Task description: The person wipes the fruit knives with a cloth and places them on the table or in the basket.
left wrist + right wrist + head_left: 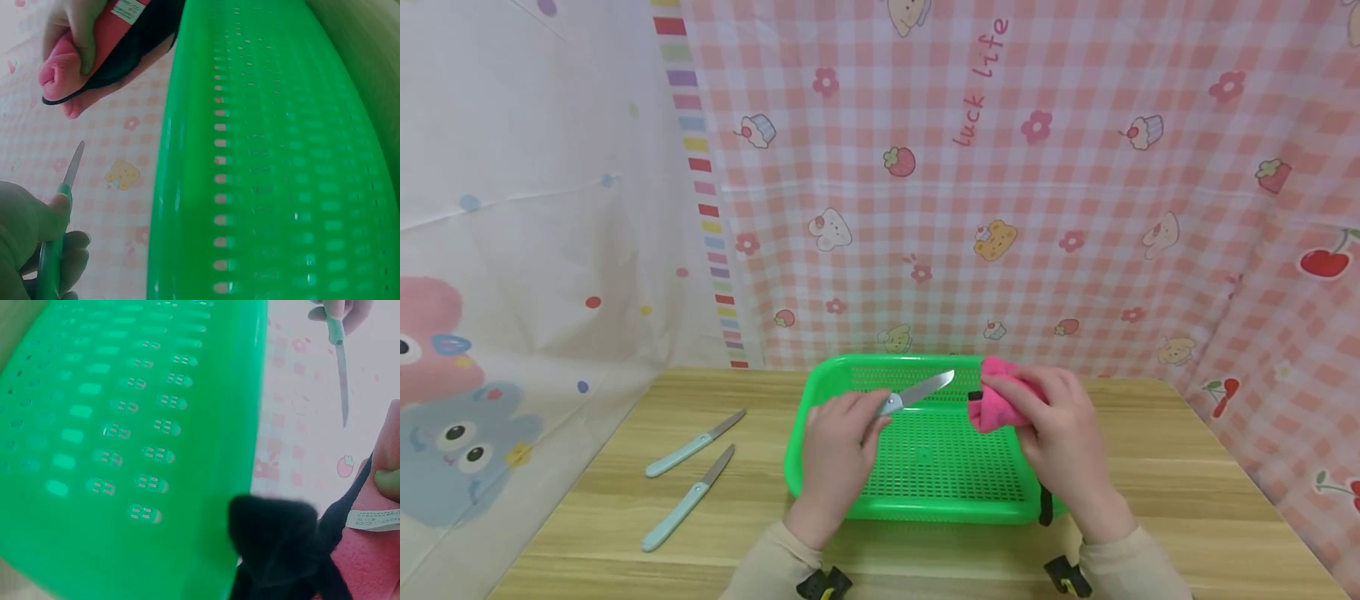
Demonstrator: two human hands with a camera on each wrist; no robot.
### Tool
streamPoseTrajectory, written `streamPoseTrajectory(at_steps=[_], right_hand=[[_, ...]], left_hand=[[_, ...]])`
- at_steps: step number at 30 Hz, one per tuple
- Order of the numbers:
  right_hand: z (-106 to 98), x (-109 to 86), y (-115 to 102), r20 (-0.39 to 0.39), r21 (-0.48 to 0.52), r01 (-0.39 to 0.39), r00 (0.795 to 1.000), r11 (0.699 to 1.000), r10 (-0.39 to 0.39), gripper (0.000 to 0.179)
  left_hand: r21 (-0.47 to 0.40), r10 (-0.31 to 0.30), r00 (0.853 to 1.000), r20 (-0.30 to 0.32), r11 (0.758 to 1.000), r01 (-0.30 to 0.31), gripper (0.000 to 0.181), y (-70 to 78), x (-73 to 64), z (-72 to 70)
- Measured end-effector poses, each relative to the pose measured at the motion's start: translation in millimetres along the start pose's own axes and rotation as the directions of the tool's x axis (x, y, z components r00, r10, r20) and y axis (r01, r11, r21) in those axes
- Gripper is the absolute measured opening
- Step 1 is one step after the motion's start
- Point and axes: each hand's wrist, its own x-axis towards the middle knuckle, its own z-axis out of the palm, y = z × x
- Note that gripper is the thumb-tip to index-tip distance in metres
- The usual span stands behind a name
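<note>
In the head view my left hand [841, 446] grips the pale blue handle of a small knife [927, 388]. Its blade points up and to the right, over the green plastic basket [925, 510]. A bunched pink cloth [997, 407] with black edging is held in my right hand [1063, 429], above the basket's right end. A gap separates the blade's tip from the cloth. The left wrist view shows a white label [128, 10] on the cloth. From the right wrist, a black strap [275, 550] shows beside the cloth.
Two more knives with pale blue handles, a rear one [695, 446] and a front one [688, 504], lie left of the basket on the wooden table [737, 558]. A pink checked curtain [955, 208] hangs behind the table, and a white patterned one [550, 167] on the left.
</note>
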Motion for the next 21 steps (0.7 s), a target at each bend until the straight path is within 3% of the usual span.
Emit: streamPoseTrajectory(at_steps=[5, 11, 17, 21], right_hand=[[2.2, 0.4, -4.2, 0.027, -0.005, 0.044, 0.999, 0.999, -0.044, 0.055], [7.7, 3.5, -10.4, 0.037, 0.007, 0.135, 0.990, 0.991, -0.136, 0.062], [18.5, 10.8, -18.8, 0.002, 0.011, 0.281, 0.960, 0.960, -0.281, 0.057], [27.4, 12.4, -25.4, 0.018, -0.003, 0.332, 0.943, 0.943, -0.332, 0.051]], left_hand=[[0.059, 0.050, 0.999, 0.011, 0.997, -0.051, 0.021, -2.0, -0.4, 0.4], [0.049, 0.079, 0.997, 0.002, 0.996, -0.079, 0.018, -3.2, -0.7, 2.6], [0.038, 0.086, 0.996, 0.014, 0.996, -0.086, 0.018, -1.1, 0.0, 3.7], [0.045, 0.105, 0.994, 0.019, 0.993, -0.106, 0.018, 1.4, 0.8, 3.8]])
